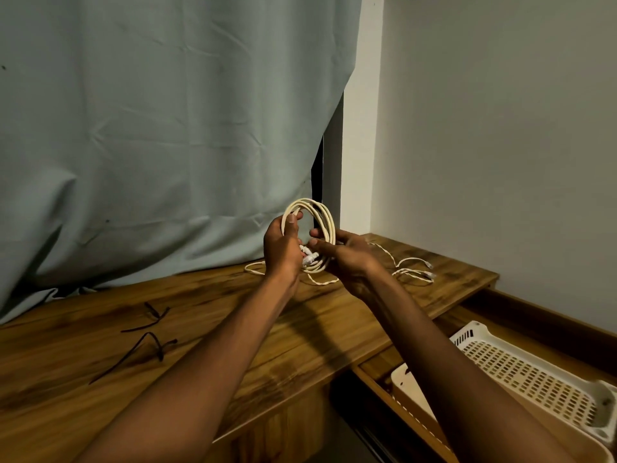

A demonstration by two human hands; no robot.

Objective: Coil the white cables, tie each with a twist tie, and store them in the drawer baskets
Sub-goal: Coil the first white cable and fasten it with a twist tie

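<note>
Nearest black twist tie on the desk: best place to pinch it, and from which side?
Probably the long straight tail of the nearest twist tie, taken from above with a fingertip pinch. It lies flat on the desk, so nothing gets under it; the tail is bare, while its far end is kinked and crossed. Both hands hold the cable coil, so one must let go first.

Wood, cloth, plastic and painted wall

The table point(167, 345) at lower left is streaked brown wood grain with a soft sheen; the curtain point(150, 128) is matt creased cloth; the basket point(541, 379) is perforated cream plastic; the wall point(500, 128) is smooth, matt.
</note>
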